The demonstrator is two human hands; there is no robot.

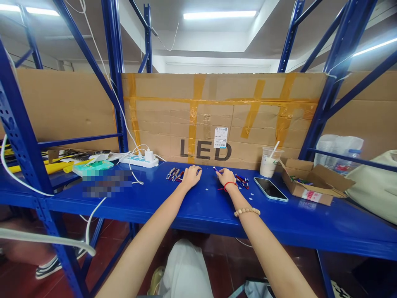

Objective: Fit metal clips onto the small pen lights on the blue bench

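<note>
My left hand [191, 177] rests on the blue shelf, palm down with the fingers loosely bent and apart. Close to its left side lie several small metal carabiner keychains [174, 174], silver and red. My right hand [226, 177], with a red string bracelet at the wrist, is closed in a pinch on a small purple-blue tube-shaped piece [215, 169]; its far end is hidden by the fingers. Just right of that hand sits a loose group of red and dark purple carabiner keychains [242, 181], partly covered by the wrist.
Right of my right arm lie a phone [271, 189], a drink cup with a straw [270, 162] and an open cardboard box [316, 180]. A white power strip [141, 159] with cables stands at left. A large cardboard panel [167, 120] closes the back, between blue uprights.
</note>
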